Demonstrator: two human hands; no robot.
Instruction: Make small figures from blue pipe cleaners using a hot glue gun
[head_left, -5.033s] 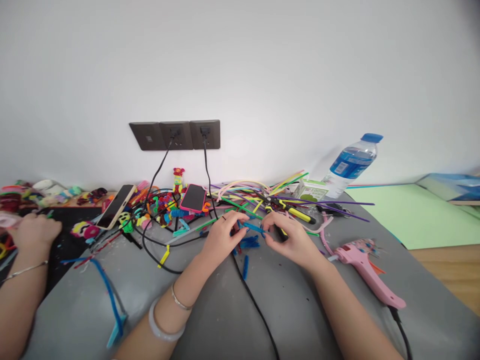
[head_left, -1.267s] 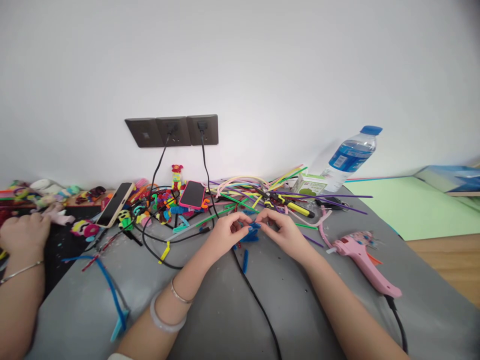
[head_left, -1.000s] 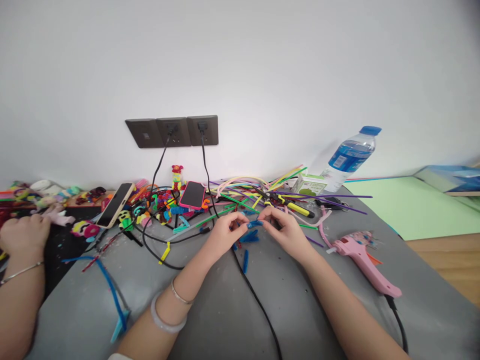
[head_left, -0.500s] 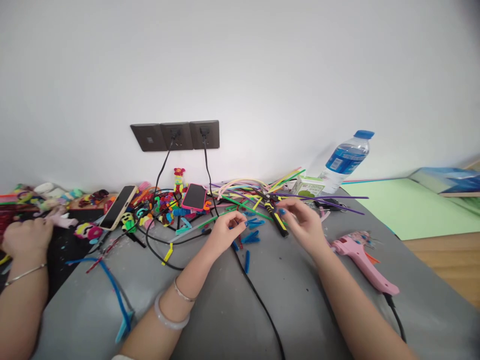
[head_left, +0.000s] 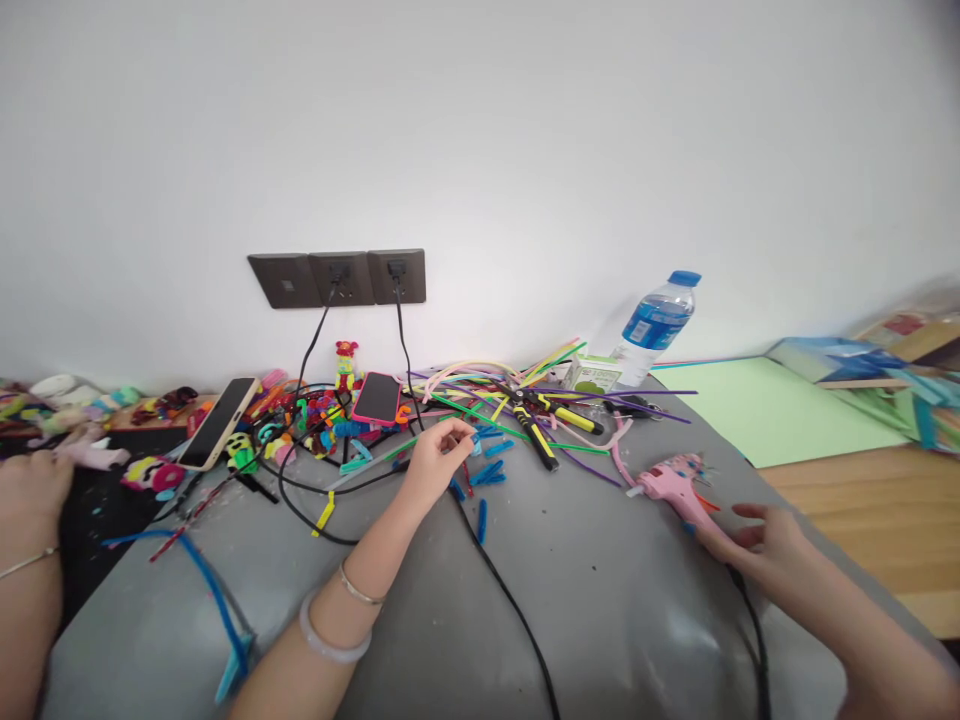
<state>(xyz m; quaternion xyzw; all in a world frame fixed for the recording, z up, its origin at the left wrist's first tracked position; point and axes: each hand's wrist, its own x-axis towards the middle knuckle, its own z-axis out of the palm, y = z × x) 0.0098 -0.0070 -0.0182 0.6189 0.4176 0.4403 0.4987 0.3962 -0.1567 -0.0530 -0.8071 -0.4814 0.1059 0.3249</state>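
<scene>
My left hand rests on the grey table, its fingers pinched on a small blue pipe-cleaner piece. More short blue pieces lie just right of it. My right hand is far right, its fingers curling round the handle of the pink glue gun, which lies on the table. Yellow-and-black pliers lie between the hands.
A heap of coloured pipe cleaners, two phones, black cables, a water bottle and a green box crowd the back. Wall sockets sit above. Another person's hand is at the far left.
My right hand left the blue piece and swung right to the pink glue gun. My left hand stayed, still pinching the blue piece. The view turned right.
</scene>
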